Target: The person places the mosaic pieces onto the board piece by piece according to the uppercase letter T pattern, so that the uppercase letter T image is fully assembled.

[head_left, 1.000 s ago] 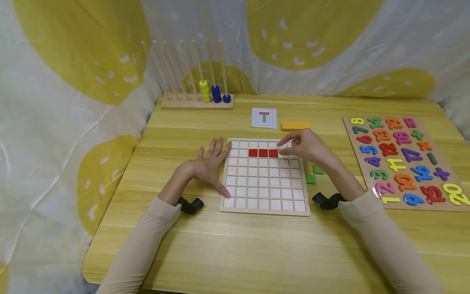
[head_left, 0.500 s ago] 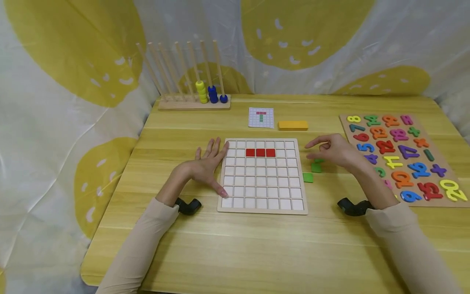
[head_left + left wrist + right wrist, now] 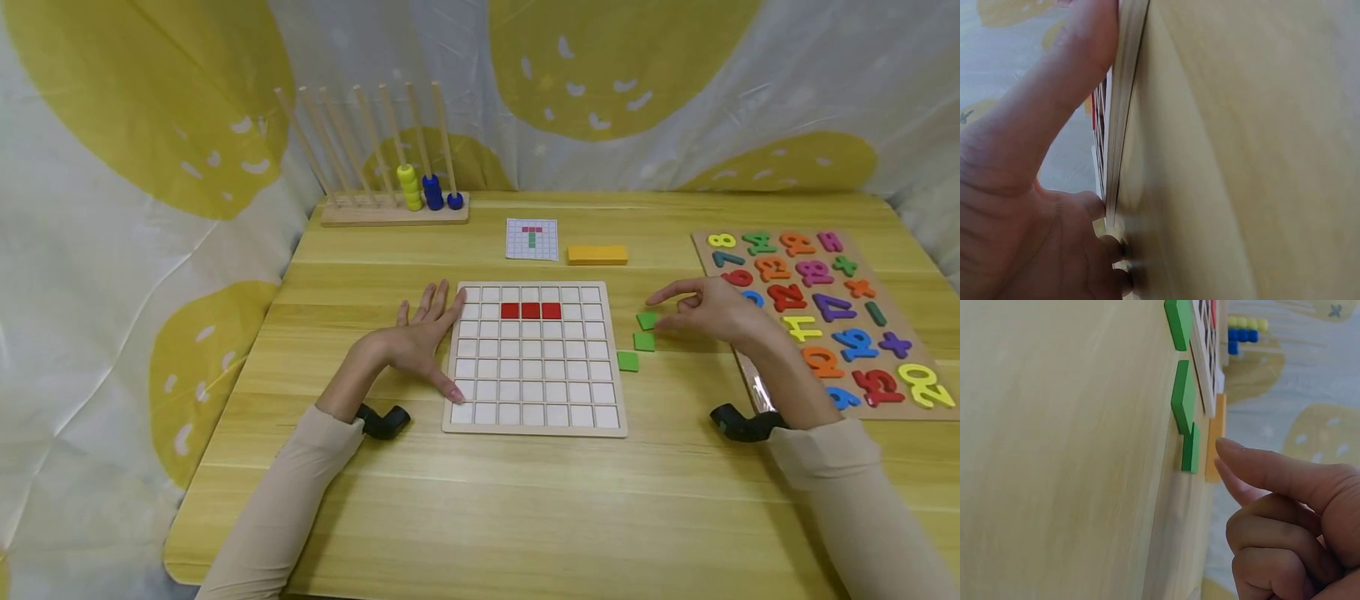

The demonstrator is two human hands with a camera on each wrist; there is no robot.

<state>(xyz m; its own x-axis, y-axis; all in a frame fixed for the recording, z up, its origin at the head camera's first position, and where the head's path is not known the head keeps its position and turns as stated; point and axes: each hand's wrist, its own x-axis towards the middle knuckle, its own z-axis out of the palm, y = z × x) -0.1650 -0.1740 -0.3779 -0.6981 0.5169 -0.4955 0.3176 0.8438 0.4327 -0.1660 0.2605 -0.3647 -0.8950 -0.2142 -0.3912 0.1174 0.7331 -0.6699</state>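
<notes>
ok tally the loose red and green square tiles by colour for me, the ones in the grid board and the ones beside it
Red square tiles, in a row in the wooden grid board: 3
Green square tiles, lying on the table to the board's right: 3
Total: 6

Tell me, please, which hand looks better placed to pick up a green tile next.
Probably the right hand: it is beside the green tiles and holds nothing visible, while the left hand rests at the opposite edge of the board.
</notes>
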